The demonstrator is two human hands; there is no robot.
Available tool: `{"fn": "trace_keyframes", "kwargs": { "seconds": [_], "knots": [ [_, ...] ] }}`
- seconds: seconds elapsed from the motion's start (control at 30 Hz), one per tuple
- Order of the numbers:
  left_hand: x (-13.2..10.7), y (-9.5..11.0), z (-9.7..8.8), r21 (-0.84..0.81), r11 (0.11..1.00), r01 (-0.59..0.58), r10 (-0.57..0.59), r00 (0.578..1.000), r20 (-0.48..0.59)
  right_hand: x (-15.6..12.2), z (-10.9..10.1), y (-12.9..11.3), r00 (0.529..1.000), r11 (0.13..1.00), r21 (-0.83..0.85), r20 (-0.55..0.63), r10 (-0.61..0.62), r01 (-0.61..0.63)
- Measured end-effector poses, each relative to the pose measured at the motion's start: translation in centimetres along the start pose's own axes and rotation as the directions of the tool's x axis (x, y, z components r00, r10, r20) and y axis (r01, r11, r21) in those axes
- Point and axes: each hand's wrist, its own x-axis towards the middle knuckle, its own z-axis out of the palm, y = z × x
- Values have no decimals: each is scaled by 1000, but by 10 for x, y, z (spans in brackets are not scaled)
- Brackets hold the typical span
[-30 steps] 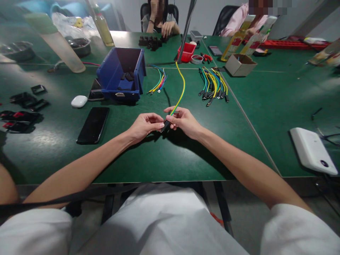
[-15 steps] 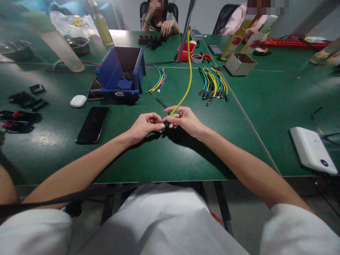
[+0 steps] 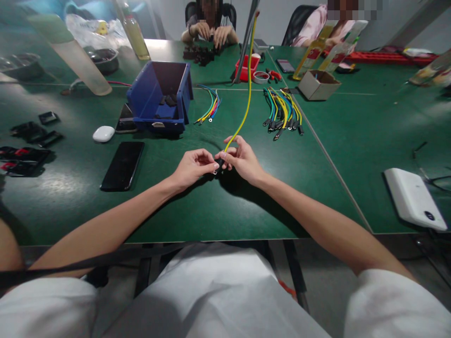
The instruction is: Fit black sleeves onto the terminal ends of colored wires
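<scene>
Showing a dark green surface point(image 3: 197, 220) with thin pale seams, black chairs and a plain wall behind; two people seated across, one with both hands at black parts point(image 3: 202, 56). Containers: blue bin point(image 3: 143, 91), left of centre, a few small black pieces point(image 3: 171, 100) inside. Red box point(image 3: 244, 75) farther back, contents unclear; round dish point(image 3: 261, 81) just beside it, something reddish inside. Open cardboard box point(image 3: 319, 89) at right, contents too small to name; two bottles of yellowish liquid behind it. Tall bottle point(image 3: 136, 37) back left, also yellowish liquid.

Yellow wire point(image 3: 249, 89) is between the two hands at front centre, free end curving up past a dark pole. Left hand point(image 3: 194, 166): thumb and index pinched on the wire's black sleeve point(image 3: 220, 164), metal tip poking out. Right hand point(image 3: 244, 159): fingers clamped on the wire where it meets the sleeve. Wire bundle point(image 3: 283, 110) lies beyond, to the right.
</scene>
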Motion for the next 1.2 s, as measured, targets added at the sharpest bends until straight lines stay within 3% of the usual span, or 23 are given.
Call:
{"fn": "trace_keyframes", "kwargs": {
  "seconds": [0.33,0.73,0.97,1.1,1.2],
  "knots": [
    [-1,-3,4,29,999,-17,18,1000,-26,-5,7,8,988,987,-112,-94,-126,116],
    [-1,-4,8,64,997,-42,43,999,-8,-6,6,6,983,964,-242,-117,-145,113],
    [-4,-6,12,173,979,-106,114,993,-37,-3,1,6,973,916,-374,-111,-203,149],
    [-1,-3,8,301,937,-180,224,967,-121,0,-5,4,968,890,-425,-107,-229,163],
    [7,5,-3,404,884,-235,354,902,-249,3,-11,2,960,866,-469,-116,-254,173]
  ]
}}
